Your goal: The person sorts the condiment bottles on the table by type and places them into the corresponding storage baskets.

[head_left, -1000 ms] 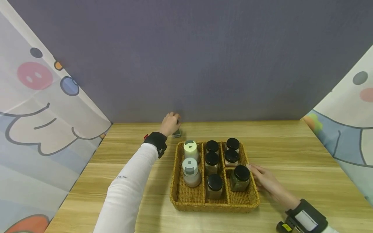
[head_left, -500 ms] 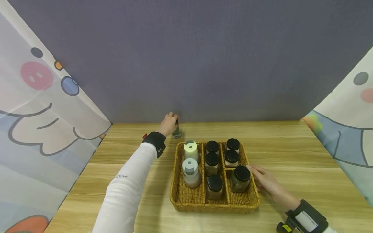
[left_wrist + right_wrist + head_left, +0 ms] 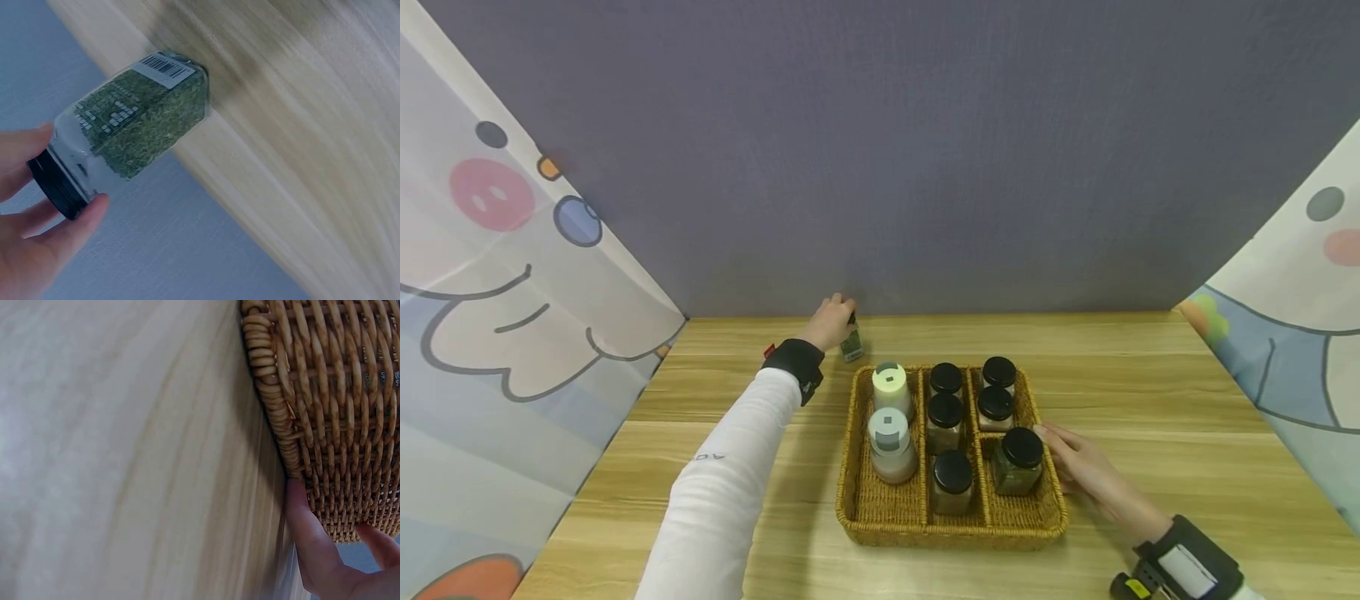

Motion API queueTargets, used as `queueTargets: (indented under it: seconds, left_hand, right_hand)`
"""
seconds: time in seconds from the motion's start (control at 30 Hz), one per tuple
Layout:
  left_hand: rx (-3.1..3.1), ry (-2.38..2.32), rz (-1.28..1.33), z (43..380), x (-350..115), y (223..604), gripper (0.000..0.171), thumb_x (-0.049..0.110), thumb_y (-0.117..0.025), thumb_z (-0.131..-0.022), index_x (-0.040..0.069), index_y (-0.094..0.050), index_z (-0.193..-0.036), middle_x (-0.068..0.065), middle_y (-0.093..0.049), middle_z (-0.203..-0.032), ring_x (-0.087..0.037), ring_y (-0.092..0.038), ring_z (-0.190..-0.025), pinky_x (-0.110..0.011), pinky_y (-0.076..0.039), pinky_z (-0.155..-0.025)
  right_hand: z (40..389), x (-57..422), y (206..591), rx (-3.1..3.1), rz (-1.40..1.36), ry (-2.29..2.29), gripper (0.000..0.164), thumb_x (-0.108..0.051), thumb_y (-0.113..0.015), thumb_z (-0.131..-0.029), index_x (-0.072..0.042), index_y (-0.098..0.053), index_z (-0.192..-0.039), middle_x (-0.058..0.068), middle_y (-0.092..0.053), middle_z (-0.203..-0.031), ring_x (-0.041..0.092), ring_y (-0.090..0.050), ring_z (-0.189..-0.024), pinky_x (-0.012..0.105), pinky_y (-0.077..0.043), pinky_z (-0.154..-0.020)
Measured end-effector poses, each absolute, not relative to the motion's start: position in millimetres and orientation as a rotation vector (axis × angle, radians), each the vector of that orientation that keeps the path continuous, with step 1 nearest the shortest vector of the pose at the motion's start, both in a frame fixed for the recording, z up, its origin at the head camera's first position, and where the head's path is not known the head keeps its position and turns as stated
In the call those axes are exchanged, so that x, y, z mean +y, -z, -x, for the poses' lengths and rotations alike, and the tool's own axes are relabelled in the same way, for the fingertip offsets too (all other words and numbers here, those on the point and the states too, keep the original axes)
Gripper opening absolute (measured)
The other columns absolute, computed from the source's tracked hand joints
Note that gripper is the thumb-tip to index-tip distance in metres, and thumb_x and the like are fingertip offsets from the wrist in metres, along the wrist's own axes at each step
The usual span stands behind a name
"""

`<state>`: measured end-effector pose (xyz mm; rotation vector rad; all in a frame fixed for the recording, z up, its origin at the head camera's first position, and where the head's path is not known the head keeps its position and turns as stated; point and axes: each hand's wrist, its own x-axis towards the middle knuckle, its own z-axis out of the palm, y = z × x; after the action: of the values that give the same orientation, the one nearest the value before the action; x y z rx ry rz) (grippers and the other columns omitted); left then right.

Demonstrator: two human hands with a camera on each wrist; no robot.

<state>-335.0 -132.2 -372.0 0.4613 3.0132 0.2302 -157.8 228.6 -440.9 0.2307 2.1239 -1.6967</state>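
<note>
My left hand (image 3: 829, 323) pinches a jar of dried green herbs (image 3: 150, 119) by its neck and black lid, near the table's back edge. In the left wrist view the jar is clear glass with a barcode label, its base close over the wood. To the right, a wicker basket (image 3: 957, 537) with dividers stands on the table. My right hand (image 3: 1086, 471) rests against the basket's right side; the right wrist view shows one finger at the bottom edge and another on the woven wall. The rest of that hand is partly hidden there.
Two bottles with pale caps (image 3: 892, 446) stand in the basket's left compartment. Several black-lidded jars (image 3: 953, 487) fill the middle and right ones. A grey upright panel (image 3: 925, 167) borders the table's back; a small red tag (image 3: 769, 350) lies by the left wrist.
The left hand has moved slightly left and toward me with the herb jar, and more of the jar shows below the hand. The right hand and basket have stayed in place.
</note>
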Motion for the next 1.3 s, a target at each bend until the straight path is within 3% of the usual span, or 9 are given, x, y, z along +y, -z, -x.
queueTargets:
  seconds: [0.5, 0.73, 1.03, 1.3]
  left_hand:
    - [2.936, -0.217, -0.514, 323.2, -134.2, 363.4, 0.025, 0.01, -0.057, -0.086, 0.001, -0.055, -0.11, -0.022, -0.047, -0.111, -0.036, -0.043, -0.104, -0.046, -0.034, -0.094]
    - [2.931, -0.231, -0.484, 318.2, -138.1, 342.2, 0.027, 0.008, -0.057, -0.086, 0.001, -0.055, -0.111, -0.022, -0.045, -0.112, -0.037, -0.043, -0.101, -0.043, -0.039, -0.088]
    - [2.92, -0.208, -0.526, 317.8, -137.0, 314.0, 0.028, 0.009, -0.057, -0.086, 0.0, -0.053, -0.112, -0.022, -0.044, -0.112, -0.037, -0.044, -0.102, -0.043, -0.041, -0.086]
    - [2.901, -0.195, -0.574, 313.8, -132.5, 303.1, 0.029, 0.009, -0.057, -0.086, 0.001, -0.053, -0.114, -0.02, -0.045, -0.11, -0.034, -0.045, -0.1, -0.039, -0.042, -0.083]
  right_hand:
    - [157.8, 228.8, 440.9, 2.122, -0.218, 1.69, 0.072, -0.043, -0.044, -0.09, 0.006, -0.019, -0.137, 0.034, -0.021, -0.135, 0.04, -0.045, -0.111, 0.039, -0.051, -0.076]
    - [158.5, 228.7, 441.2, 2.111, -0.228, 1.698, 0.072, -0.043, -0.045, -0.09, 0.005, -0.019, -0.137, 0.034, -0.02, -0.136, 0.035, -0.049, -0.107, 0.038, -0.052, -0.074]
    - [160.7, 231.5, 441.1, 2.151, -0.223, 1.671, 0.071, -0.043, -0.043, -0.091, 0.006, -0.021, -0.137, 0.035, -0.03, -0.131, 0.032, -0.053, -0.104, 0.037, -0.052, -0.073]
    - [160.6, 231.4, 441.6, 2.148, -0.219, 1.664, 0.072, -0.044, -0.043, -0.09, 0.006, -0.02, -0.137, 0.035, -0.027, -0.132, 0.037, -0.049, -0.107, 0.038, -0.051, -0.075]
